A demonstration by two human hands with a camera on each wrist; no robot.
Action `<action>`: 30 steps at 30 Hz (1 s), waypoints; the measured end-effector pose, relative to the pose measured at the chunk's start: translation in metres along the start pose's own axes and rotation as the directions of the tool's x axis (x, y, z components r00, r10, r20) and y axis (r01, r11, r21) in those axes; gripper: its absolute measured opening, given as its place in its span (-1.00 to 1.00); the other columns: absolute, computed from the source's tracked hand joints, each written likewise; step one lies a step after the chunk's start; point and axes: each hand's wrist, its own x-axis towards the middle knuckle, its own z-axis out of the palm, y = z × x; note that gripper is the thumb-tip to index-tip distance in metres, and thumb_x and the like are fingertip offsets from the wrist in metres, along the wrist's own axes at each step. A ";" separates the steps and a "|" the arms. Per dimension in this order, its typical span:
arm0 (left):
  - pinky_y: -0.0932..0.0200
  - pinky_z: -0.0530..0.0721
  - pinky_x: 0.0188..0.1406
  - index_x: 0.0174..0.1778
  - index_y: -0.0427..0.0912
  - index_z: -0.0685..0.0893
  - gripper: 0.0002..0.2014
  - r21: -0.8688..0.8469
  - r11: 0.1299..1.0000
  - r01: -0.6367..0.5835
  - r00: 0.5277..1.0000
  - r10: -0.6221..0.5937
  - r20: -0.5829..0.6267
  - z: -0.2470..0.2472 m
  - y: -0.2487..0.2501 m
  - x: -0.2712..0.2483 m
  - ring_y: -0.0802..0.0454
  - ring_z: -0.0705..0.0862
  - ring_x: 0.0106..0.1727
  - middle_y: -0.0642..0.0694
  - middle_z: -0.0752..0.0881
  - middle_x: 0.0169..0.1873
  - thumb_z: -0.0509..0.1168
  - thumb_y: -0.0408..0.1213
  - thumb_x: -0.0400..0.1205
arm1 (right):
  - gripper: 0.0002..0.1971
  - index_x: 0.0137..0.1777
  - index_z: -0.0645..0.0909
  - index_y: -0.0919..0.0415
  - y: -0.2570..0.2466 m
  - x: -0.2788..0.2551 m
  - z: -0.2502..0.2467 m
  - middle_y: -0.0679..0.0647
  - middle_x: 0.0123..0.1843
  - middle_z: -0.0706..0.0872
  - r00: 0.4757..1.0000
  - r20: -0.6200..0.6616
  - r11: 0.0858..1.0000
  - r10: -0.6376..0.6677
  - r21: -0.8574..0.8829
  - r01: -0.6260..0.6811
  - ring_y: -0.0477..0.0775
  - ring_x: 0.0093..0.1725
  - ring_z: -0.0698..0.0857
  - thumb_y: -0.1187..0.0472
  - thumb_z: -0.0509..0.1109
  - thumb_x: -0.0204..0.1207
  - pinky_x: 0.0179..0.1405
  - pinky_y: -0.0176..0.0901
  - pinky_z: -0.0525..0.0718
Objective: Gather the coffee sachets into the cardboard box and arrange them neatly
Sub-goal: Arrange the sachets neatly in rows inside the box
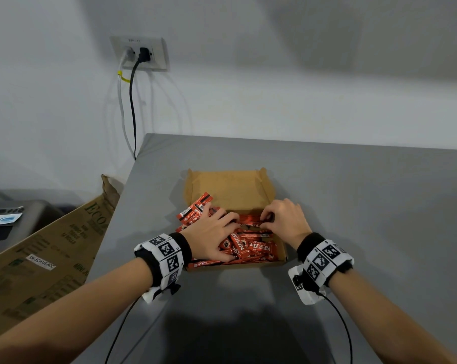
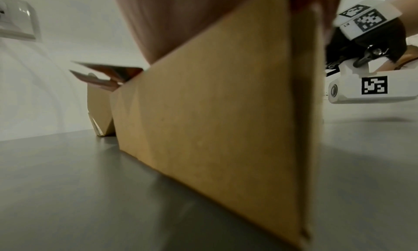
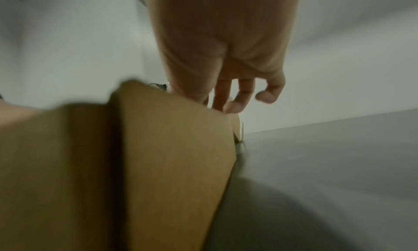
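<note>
While the left hand (image 1: 213, 230) lies flat, fingers spread, on the coffee sachets (image 1: 258, 248), the right hand (image 1: 285, 219) pinches one. Both are inside the cardboard box (image 1: 230, 190) on the tabletop (image 1: 366, 206).

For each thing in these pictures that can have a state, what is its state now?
cardboard box: open, upright on the grey table, far half bare.
coffee sachets: jumbled in the near half; a few stick out over the left wall.
left hand: fingers spread, presses the sachets.
right hand: pinches a sachet.
wall socket: two plugs in.
</note>
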 end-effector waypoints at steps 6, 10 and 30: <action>-0.36 0.51 0.21 0.24 -0.08 0.61 -0.26 0.022 1.000 -0.014 0.999 0.014 -0.035 0.001 0.000 -0.001 0.03 0.60 0.07 -0.03 0.60 0.18 0.08 0.41 0.35 | -0.94 -0.18 0.72 0.07 0.005 0.001 -0.004 -0.04 -0.08 0.68 0.999 0.013 0.999 -0.037 -0.006 0.037 0.01 0.00 0.62 0.11 0.50 0.42 0.11 0.02 0.55; -0.35 0.52 0.16 0.28 -0.04 0.57 -0.26 0.033 0.999 -0.025 0.999 0.026 -0.037 0.001 0.000 0.000 0.00 0.62 0.05 -0.03 0.61 0.17 0.08 0.41 0.36 | -0.95 -0.15 0.70 0.07 0.003 0.002 -0.002 -0.04 -0.04 0.67 0.999 0.012 0.999 -0.040 -0.036 0.040 0.02 0.05 0.61 0.12 0.47 0.45 0.11 -0.03 0.46; -0.41 0.39 0.26 0.27 -0.11 0.60 -0.23 -0.008 1.000 -0.002 1.000 0.002 0.029 0.000 -0.001 -0.001 -0.05 0.58 0.15 -0.08 0.57 0.25 0.07 0.39 0.36 | -0.77 0.18 0.70 0.13 -0.014 -0.011 -0.021 0.01 0.10 0.75 0.926 0.206 0.948 -0.317 0.037 0.316 -0.03 0.10 0.60 0.22 0.27 0.61 0.18 -0.28 0.45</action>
